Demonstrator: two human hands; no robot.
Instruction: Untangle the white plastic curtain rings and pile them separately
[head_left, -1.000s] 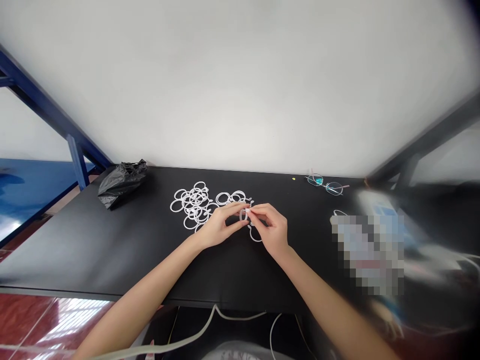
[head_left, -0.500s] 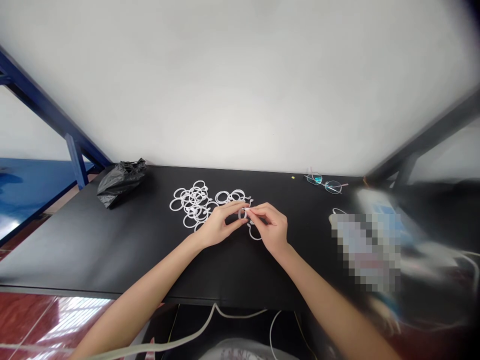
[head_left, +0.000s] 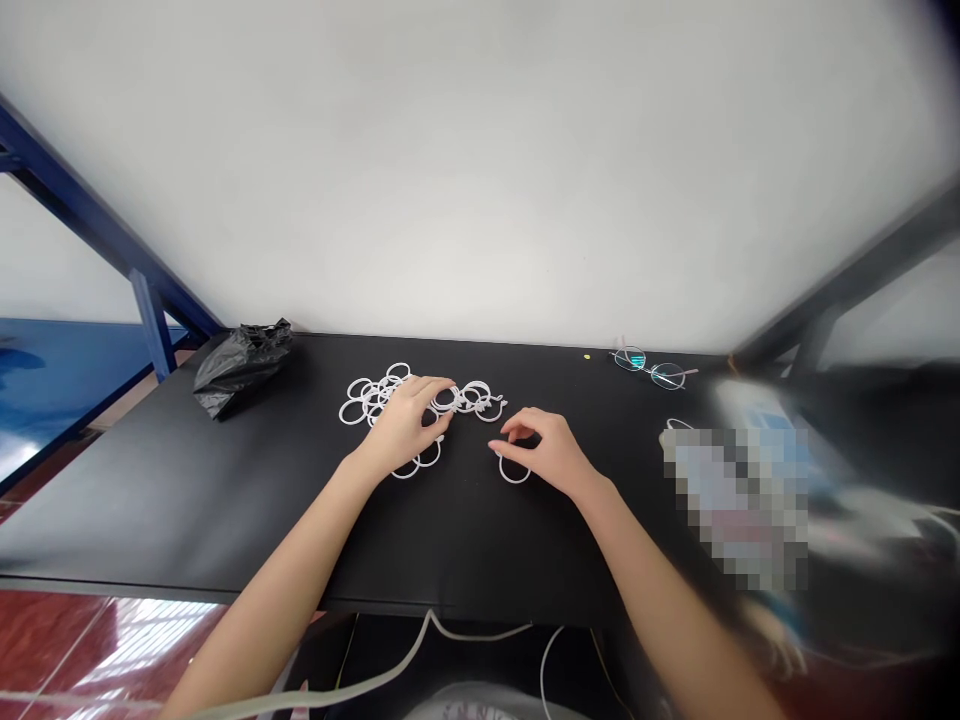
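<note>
A plain, pale grey-white wall (head_left: 480, 180), brightest around its middle, rises behind a flat black tabletop (head_left: 255, 510). A dark blue metal beam (head_left: 82, 196) slants down at the left, beside a smooth, bright blue surface (head_left: 82, 365). A dark grey beam (head_left: 847, 277) slopes at the right, blurred. Below, glossy red floor tiles (head_left: 41, 630) mirror striped white light (head_left: 150, 635).
</note>
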